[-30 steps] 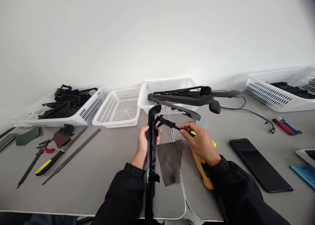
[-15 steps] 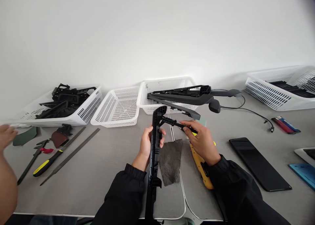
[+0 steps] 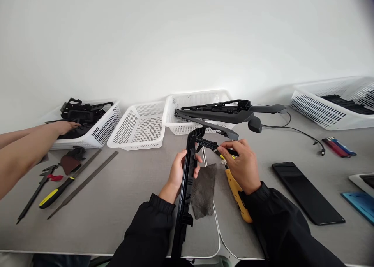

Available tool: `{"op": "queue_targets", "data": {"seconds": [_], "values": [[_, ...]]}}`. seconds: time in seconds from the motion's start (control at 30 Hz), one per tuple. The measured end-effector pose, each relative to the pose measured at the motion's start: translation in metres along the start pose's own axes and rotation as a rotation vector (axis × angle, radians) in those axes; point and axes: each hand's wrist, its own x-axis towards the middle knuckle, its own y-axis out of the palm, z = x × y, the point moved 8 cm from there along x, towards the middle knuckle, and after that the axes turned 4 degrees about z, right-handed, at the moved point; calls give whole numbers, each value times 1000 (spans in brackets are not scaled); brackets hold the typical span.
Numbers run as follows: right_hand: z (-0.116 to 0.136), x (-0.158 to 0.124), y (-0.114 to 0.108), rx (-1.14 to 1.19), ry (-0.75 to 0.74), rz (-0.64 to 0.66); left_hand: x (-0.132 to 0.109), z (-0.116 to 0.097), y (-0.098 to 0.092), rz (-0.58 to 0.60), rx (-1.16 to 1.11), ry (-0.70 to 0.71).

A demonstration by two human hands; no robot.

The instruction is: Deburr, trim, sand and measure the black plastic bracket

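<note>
My left hand (image 3: 177, 173) is wrapped round a long black plastic trim part (image 3: 187, 185) that stands almost upright from the table's near edge. My right hand (image 3: 240, 164) pinches a black caliper (image 3: 210, 144) whose jaws sit against the top of that part. A grey cloth (image 3: 204, 191) lies on the table just below both hands. A yellow-handled tool (image 3: 238, 195) lies under my right wrist.
Three white baskets (image 3: 140, 127) line the back; the left one (image 3: 108, 125) holds black parts, the middle-right one (image 3: 187, 103) long black trims. Another person's arm (image 3: 26, 150) reaches into the left basket. Files and a yellow-handled screwdriver (image 3: 55, 193) lie left. A phone (image 3: 306, 193) lies right.
Another person's arm has come in from the left and reached to the left basket. My hands with the trim part and caliper have shifted slightly right.
</note>
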Motion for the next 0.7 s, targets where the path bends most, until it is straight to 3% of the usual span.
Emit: {"op": "queue_targets", "data": {"seconds": [0.27, 0.5, 0.7], "values": [[-9, 0, 1, -52, 11, -2, 3, 23, 1, 48, 85, -113], [-2, 1, 3, -119, -72, 32, -3, 12, 9, -4, 244, -67], [1, -1, 17, -172, -192, 153, -5, 6, 2, -93, 325, -14]]}}
